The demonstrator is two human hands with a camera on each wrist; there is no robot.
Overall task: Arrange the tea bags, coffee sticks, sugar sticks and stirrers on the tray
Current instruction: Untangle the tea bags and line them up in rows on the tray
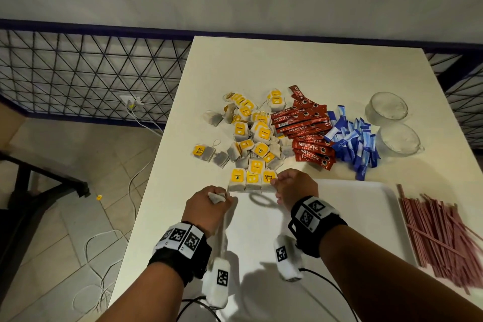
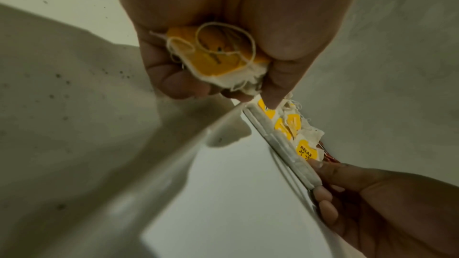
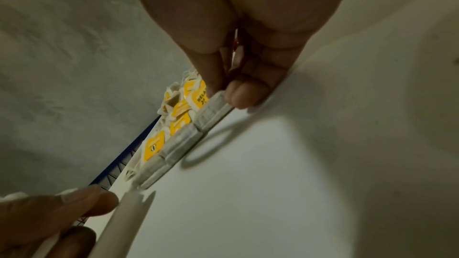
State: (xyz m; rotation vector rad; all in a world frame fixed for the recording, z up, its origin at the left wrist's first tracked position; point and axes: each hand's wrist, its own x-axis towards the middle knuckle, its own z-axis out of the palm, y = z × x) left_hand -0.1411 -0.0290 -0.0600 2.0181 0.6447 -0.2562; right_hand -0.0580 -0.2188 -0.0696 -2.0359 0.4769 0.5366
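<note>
Tray [image 1: 366,206] at the near edge of the tabletop [image 1: 261,60], with a row of three tea bags [image 1: 252,182] standing side by side along its far rim, tags up. Left hand [image 1: 206,208], grip clamped on a bunched tea bag [image 2: 218,60] with its string looped over the yellow tag, at the row's left end, probably the next bag for the line. Right hand [image 1: 295,185] at the row's right end, fingertips [image 3: 244,95] pressed against the last bag, likely to keep the row square and upright; curled, nothing clearly held. Beyond the tray's far rim: loose tea bags [image 1: 251,131], then red coffee sticks [image 1: 308,131], then blue sugar sticks [image 1: 352,144] toward the right edge. Stirrers [image 1: 441,240] heaped just beside the tray's right rim, not yet arranged.
</note>
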